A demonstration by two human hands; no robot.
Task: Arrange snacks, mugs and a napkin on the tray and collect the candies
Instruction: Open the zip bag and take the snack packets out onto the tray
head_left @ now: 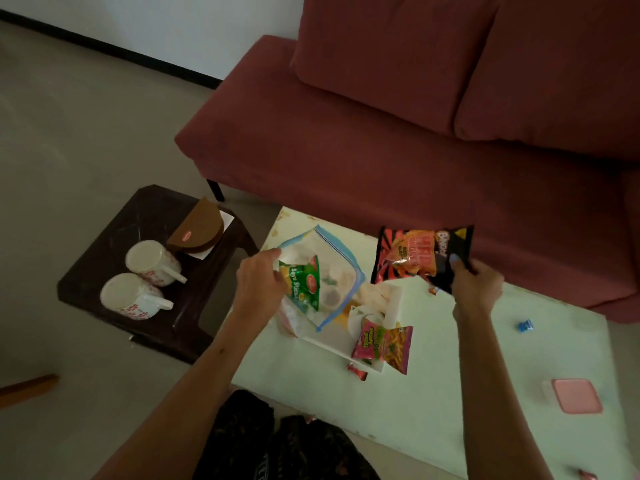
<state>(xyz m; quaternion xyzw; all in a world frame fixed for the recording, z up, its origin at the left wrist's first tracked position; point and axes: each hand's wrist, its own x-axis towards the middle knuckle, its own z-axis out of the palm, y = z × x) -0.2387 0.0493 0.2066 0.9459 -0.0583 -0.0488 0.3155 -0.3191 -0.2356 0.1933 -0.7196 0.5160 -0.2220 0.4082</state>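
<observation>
Snack-loading step. Your left hand (258,284) grips zip bag (320,275) over tray (391,306) near surface's far left corner. Right hand (476,284) pinches orange-black snack packet (420,256) above far edge. Next, I judge: lower both into tray beside pink packet (382,342). Mugs (145,278) wait on side stool (152,271).

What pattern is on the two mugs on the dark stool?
White with small red flower prints, seen in the head view on both mugs, which lie on their sides.

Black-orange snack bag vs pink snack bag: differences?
The black-orange snack bag is held above the table in the right hand; the pink snack bag lies untouched on the white tray. The black-orange one looks larger, with darker print. Both are sealed snack packets.
</observation>
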